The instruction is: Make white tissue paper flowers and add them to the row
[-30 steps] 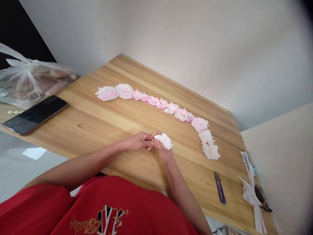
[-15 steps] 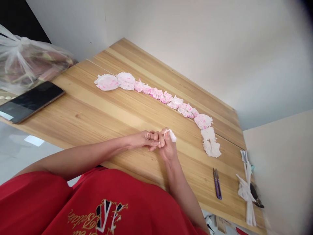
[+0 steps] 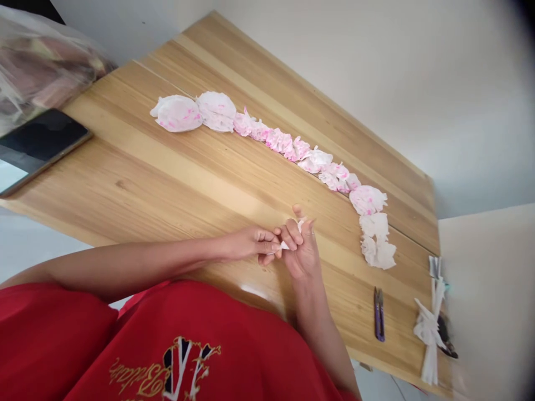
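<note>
A small piece of white tissue-like material (image 3: 285,245) spans the gap between my two hands above the wooden table. My left hand (image 3: 251,244) pinches one end between thumb and fingers. Curled fingers of my right hand (image 3: 301,250) close around the other part, and a bit of white shows by its thumb; the rest is hidden in the palm. Beyond them, a curved row of crumpled pink-and-white tissue pieces (image 3: 284,143) lies on the table. Plain white pieces (image 3: 378,253) form its right end.
Purple-handled thread snips (image 3: 379,320) lie to the right on the table (image 3: 179,172). A knotted white bundle (image 3: 430,326) rests near the right edge. On the left are a dark phone (image 3: 39,142) and a clear plastic bag (image 3: 45,61) with brownish contents. A wall rises behind the table.
The view has shifted. My right hand has turned, with its index finger and thumb lifted apart, and more of the white strip shows between the hands. The row of tissue pieces looks unchanged.
</note>
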### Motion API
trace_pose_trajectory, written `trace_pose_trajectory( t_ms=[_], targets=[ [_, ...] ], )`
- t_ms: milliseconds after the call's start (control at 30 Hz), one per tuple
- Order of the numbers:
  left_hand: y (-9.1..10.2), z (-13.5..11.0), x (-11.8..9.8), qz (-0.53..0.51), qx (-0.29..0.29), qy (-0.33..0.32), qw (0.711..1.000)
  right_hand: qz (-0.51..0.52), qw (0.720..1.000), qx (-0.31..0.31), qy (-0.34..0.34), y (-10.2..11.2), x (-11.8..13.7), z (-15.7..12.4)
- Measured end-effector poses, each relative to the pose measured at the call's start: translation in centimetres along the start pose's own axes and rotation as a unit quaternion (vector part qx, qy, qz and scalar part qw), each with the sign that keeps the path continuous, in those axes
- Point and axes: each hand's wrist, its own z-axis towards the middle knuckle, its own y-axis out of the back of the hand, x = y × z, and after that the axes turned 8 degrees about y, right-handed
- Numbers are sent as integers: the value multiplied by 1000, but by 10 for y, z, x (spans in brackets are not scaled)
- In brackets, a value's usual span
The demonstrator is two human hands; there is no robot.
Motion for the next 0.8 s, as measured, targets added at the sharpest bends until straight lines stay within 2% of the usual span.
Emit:
trace_pose_trajectory(
  t_ms=[67,133,267,467,600,667,800],
  targets=[
    [-2,-1,-1,73,-25,-5,997,27,1000,-13,-9,0,1,1],
    [-4,-3,-2,174,-74,-10,982,45,999,-23,-14,-1,3,2],
    [-6,-6,-3,371,-158,-47,914,73,996,-40,-37,-2,6,3],
    [-5,-4,4,527,-164,-96,828,104,990,-81,-58,-3,8,3],
    [-2,-1,11,607,-175,-137,763,74,993,-75,-60,0,4,5],
    [1,1,13,617,-185,-146,751,52,996,-63,-46,0,1,7],
    [7,3,12,582,-201,-179,768,-3,999,-39,32,-1,-5,9]
  ],
)
